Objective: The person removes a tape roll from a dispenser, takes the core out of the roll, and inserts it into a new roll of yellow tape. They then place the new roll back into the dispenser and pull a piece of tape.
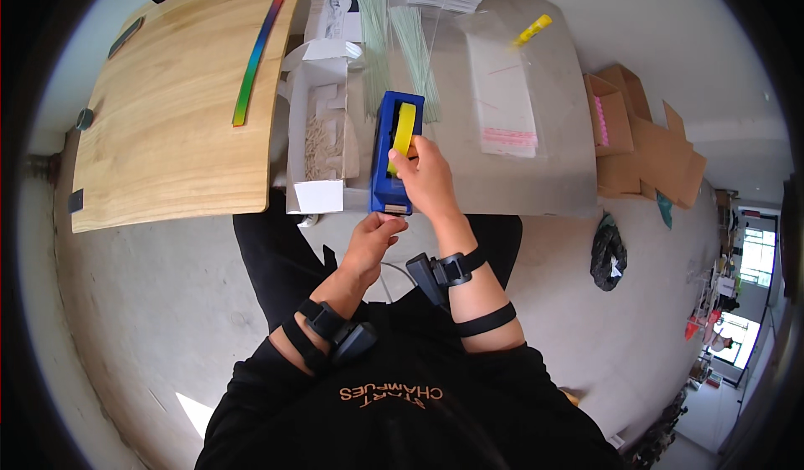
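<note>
A blue tape dispenser stands at the near edge of the grey table, with a yellow tape roll seated in it. My right hand reaches over its right side, thumb and fingers closed on the roll. Just below the dispenser's near end, by its cutting edge, is my left hand. Its thumb and fingers are pinched together; what lies between them is too small to make out. Left of the dispenser sits an open white box holding small pale pieces.
Bundles of thin pale green sticks lie beyond the dispenser. To the right are clear plastic bags and a yellow tube-shaped item. A wooden board with a rainbow strip is at left. Cardboard boxes stand at right.
</note>
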Available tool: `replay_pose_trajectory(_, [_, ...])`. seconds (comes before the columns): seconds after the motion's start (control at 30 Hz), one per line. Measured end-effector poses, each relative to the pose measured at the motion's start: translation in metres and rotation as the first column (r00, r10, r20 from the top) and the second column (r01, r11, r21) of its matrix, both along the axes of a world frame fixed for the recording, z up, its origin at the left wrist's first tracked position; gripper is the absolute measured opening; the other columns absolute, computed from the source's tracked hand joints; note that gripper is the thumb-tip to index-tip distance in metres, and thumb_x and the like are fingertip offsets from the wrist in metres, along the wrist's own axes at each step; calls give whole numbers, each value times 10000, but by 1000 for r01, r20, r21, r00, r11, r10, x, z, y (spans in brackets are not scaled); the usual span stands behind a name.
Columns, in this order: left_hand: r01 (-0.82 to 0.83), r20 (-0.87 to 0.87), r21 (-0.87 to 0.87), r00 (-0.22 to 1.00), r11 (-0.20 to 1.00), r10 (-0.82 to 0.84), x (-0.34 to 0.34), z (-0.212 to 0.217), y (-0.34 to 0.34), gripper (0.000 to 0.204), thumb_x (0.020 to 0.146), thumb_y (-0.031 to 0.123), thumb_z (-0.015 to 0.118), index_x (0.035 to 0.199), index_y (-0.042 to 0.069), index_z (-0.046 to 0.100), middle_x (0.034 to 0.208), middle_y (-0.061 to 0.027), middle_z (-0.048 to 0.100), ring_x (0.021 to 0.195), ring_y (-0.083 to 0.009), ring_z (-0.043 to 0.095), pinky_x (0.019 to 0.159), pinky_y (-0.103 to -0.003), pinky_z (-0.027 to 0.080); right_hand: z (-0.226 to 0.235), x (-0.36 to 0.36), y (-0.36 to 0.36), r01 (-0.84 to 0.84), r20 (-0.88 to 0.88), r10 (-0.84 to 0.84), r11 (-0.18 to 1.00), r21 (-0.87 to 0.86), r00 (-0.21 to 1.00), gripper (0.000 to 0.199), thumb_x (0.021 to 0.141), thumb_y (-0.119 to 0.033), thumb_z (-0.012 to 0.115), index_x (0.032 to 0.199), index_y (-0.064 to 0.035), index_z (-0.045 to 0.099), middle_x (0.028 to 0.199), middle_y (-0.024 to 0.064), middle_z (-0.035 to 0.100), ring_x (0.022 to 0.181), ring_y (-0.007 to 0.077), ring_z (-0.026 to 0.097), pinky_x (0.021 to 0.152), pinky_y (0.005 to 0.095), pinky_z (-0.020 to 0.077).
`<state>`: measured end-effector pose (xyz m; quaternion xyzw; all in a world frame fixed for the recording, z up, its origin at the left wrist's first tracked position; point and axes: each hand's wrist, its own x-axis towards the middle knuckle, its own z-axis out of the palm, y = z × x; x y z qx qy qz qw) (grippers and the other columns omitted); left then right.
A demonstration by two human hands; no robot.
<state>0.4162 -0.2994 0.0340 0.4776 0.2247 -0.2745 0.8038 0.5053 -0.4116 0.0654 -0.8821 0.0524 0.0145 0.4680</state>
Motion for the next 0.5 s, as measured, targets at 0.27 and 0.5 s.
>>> replay_pose_trajectory(0.27, [17,-73,2,997,1000,-17,3,17,8,213,848,273,622,904,79,551,883,-23,600,859,-121,576,756,-256,387,14,23,-14,-32,-132,50,990,138,990,367,849,-342,607,944,12,594,774,77,620,708,142,597,651,268,467])
replay_pose_trajectory(0.5, [22,-82,-23,996,999,-24,-1,4,14,203,851,245,603,957,82,546,920,-27,597,870,-127,588,744,-248,398,-1,-13,-25,71,110,-69,997,-7,991,224,744,-190,698,911,-54,635,837,86,574,705,185,573,643,300,466])
